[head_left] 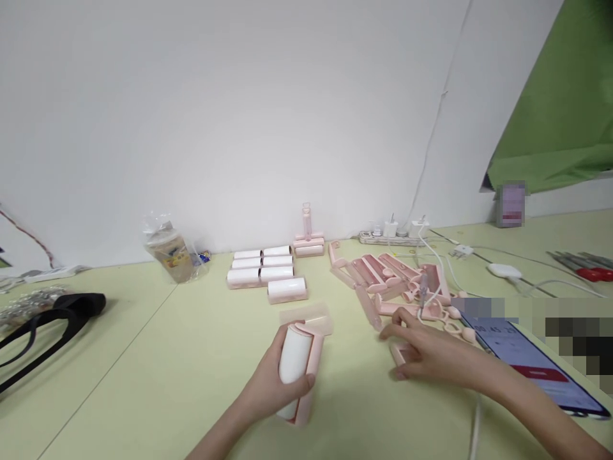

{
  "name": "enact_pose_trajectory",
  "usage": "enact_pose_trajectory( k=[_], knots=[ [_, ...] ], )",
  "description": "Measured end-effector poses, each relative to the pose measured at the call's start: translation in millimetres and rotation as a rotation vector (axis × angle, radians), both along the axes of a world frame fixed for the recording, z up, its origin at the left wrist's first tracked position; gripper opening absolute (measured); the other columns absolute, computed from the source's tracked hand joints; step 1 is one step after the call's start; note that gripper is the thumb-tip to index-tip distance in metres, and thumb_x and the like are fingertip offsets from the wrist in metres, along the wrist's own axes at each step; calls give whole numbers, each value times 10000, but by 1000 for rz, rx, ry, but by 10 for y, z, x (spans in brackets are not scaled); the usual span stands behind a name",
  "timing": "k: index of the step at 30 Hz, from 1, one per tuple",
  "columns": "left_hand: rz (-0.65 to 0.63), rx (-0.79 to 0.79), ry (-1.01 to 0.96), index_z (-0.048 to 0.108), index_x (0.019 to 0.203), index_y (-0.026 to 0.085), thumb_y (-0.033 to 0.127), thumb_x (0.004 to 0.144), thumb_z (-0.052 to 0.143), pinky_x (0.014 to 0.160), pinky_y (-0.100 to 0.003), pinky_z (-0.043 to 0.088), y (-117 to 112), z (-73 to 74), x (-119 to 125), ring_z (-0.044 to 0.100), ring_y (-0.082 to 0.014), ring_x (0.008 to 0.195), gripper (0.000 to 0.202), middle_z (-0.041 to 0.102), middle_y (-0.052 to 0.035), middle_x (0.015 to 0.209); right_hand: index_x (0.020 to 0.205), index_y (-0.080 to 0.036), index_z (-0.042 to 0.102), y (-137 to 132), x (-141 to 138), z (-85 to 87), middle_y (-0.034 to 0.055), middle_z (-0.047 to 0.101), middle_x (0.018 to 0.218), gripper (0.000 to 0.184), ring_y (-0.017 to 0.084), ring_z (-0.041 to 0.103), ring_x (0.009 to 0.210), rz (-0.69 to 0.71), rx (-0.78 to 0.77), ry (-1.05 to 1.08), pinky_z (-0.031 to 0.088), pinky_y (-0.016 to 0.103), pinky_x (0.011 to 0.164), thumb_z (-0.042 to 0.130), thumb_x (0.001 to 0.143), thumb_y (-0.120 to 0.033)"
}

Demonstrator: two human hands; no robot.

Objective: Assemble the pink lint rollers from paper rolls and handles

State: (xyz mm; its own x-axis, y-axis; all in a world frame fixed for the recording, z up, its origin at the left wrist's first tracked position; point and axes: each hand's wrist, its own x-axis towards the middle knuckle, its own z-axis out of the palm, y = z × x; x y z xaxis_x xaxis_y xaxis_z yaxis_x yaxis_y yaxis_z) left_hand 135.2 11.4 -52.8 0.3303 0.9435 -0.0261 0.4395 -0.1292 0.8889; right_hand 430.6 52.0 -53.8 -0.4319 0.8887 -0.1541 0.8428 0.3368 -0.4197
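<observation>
My left hand (275, 377) is closed around a lint roller (294, 361), a white roll set in a pale pink housing, held tilted above the table. A translucent pink cover (306, 317) lies just beyond it. My right hand (414, 348) is at the near edge of a pile of pink plastic parts (373, 275). Its thumb and bent fingers are around a pink plastic piece (401, 353), mostly hidden by the hand; the index finger reaches toward a translucent pink strip (368, 308). White rolls in pink housings (276, 274) stand in rows at the back.
A small pink roller with a handle (307, 223) stands by the wall. Right are a power strip (393, 239), white cables, a phone (536, 361) and red-handled tools (591, 273). Left are a bagged cup (175, 255) and a black strap (62, 322).
</observation>
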Motion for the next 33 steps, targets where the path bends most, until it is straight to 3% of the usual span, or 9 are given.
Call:
enact_pose_trajectory(
  k=[3, 8, 11, 14, 19, 23, 26, 29, 33],
  knots=[
    [57, -39, -76, 365, 1145, 219, 345, 708, 570, 759, -310, 418, -1, -75, 23, 507, -199, 864, 499, 531, -38, 974, 868, -217, 560, 51, -12, -74, 53, 470, 921, 200, 164, 526, 653, 20, 80, 32, 418, 302, 597, 472, 795, -382],
    [217, -185, -326, 313, 1172, 222, 530, 668, 583, 774, -334, 431, -40, -131, 112, 523, -231, 916, 649, 539, -60, 990, 1014, -224, 531, -13, -236, 95, 82, 489, 994, 306, 226, 510, 884, 46, 276, 178, 416, 355, 754, 459, 820, -448],
    [282, -198, -402, 317, 1160, 215, 594, 644, 574, 796, -339, 430, -77, -170, 176, 519, -241, 952, 690, 545, -68, 1002, 1126, -243, 443, -181, -550, 161, 63, 499, 1036, 389, 202, 487, 973, 113, 67, 392, 401, 340, 828, 492, 808, -462],
    [289, -153, -419, 263, 1179, 209, 652, 637, 540, 770, -359, 443, -119, -240, 218, 535, -251, 922, 753, 552, -74, 973, 1223, -244, 277, -367, -898, 23, 60, 481, 1098, 612, 171, 501, 969, 158, -290, 702, 411, 325, 845, 597, 742, -446],
    [-60, 49, -345, -42, 1315, 174, 712, 675, 425, 852, -406, 405, -114, -329, 148, 514, -265, 995, 958, 479, -147, 1141, 1292, -255, 142, -534, -1132, -310, 92, 469, 1166, 804, 199, 510, 998, 156, -525, 1070, 422, 337, 823, 665, 697, -392],
    [148, 296, -122, 217, 1276, 175, 669, 745, 350, 1013, -416, 233, 85, -296, -21, 310, -270, 1197, 737, 324, -133, 1272, 1235, -234, 170, -472, -983, -301, 104, 524, 1121, 763, 216, 541, 960, 5, -459, 1108, 423, 360, 815, 668, 687, -415],
    [246, 204, -4, 224, 1262, 203, 483, 728, 556, 1011, -387, 248, 258, -281, -112, 283, -243, 1224, 688, 281, -107, 1318, 1243, -254, 173, -378, -866, -222, 116, 455, 1224, 731, 227, 488, 1068, -73, -321, 1016, 391, 376, 878, 642, 708, -425],
    [191, 100, 7, 224, 1272, 189, 385, 732, 579, 994, -384, 278, 321, -302, -122, 366, -223, 1173, 676, 394, -101, 1243, 1276, -259, 171, -329, -817, -178, 116, 417, 1266, 729, 232, 441, 1135, -91, -219, 945, 377, 387, 909, 614, 725, -439],
    [-43, 88, 120, 396, 1213, 208, 374, 659, 657, 976, -403, 296, 213, -318, -59, 373, -261, 1154, 634, 460, -81, 1193, 1207, -235, 367, -301, -791, -136, 88, 482, 1195, 574, 232, 466, 1095, -94, -54, 841, 392, 357, 893, 600, 729, -451]
  ],
)
